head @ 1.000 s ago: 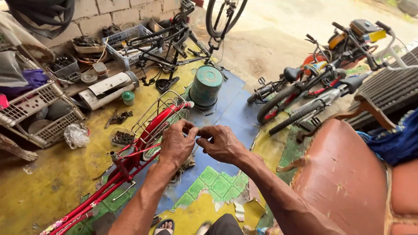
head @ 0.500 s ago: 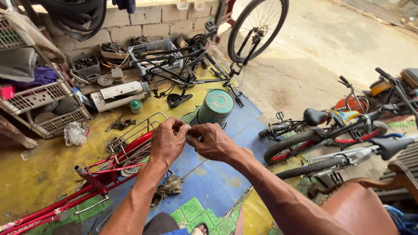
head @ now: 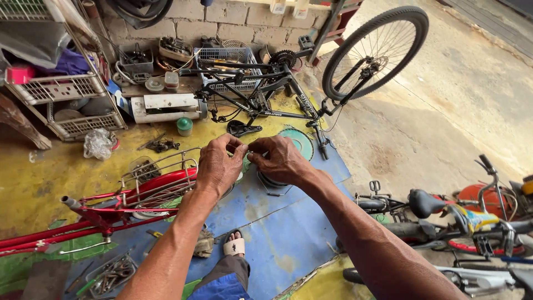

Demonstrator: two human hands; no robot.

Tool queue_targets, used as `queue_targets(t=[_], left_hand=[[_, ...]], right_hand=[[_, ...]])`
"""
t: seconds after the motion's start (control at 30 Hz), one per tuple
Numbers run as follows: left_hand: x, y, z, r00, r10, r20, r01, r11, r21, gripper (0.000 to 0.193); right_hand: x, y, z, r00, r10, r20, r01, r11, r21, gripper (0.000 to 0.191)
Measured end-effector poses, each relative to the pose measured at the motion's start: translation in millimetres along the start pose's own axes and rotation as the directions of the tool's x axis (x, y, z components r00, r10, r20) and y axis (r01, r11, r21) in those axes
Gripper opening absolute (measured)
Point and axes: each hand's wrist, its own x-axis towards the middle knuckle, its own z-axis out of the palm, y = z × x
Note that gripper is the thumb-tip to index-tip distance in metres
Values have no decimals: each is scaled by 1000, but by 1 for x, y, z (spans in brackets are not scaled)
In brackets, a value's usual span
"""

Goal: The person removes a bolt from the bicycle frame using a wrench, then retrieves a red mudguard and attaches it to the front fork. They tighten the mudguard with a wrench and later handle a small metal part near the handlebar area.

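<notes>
From the head camera, my left hand [head: 219, 165] and my right hand [head: 279, 161] are raised close together in front of me, fingertips nearly meeting. Between them I pinch a small metal part [head: 248, 154], thin and pale; it is too small and too covered by my fingers to say what kind of piece it is. Both hands are closed on it, thumb against forefinger on each side.

Below my hands lies a red bicycle frame [head: 111, 208] with a wire rear rack [head: 161, 172], its front end cut off at the left edge. My hands hide most of a green round tin [head: 297, 141] standing on the blue mat [head: 277, 233]. Beyond, a black bicycle [head: 288, 94] stands upside down by the brick wall, one wheel up. At the right edge, more bicycles [head: 444, 222] are only partly in view. A tray of small tools [head: 111, 273] sits near my sandalled foot [head: 234, 245].
</notes>
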Motion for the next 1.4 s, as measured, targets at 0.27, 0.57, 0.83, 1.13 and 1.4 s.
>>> queue_targets(t=[0.27, 0.57, 0.83, 1.13, 1.4], left_hand=[[56, -19, 59, 982, -186, -38, 186, 982, 11, 30], [66, -60, 71, 908, -410, -85, 416, 905, 86, 36], [72, -69, 70, 790, -522, -322, 561, 827, 36, 36], [76, -73, 83, 669, -591, -450, 638, 768, -60, 34], [83, -120, 76, 658, -586, -473, 611, 783, -119, 32]], right_hand=[[56, 77, -6, 998, -59, 2, 59, 998, -7, 40], [113, 133, -6, 959, -61, 277, 68, 997, -18, 42], [197, 148, 9, 823, -361, 438, 368, 927, 73, 42], [241, 128, 19, 658, -445, 608, 511, 856, 73, 43], [263, 115, 51, 569, -511, 644, 570, 810, 139, 43]])
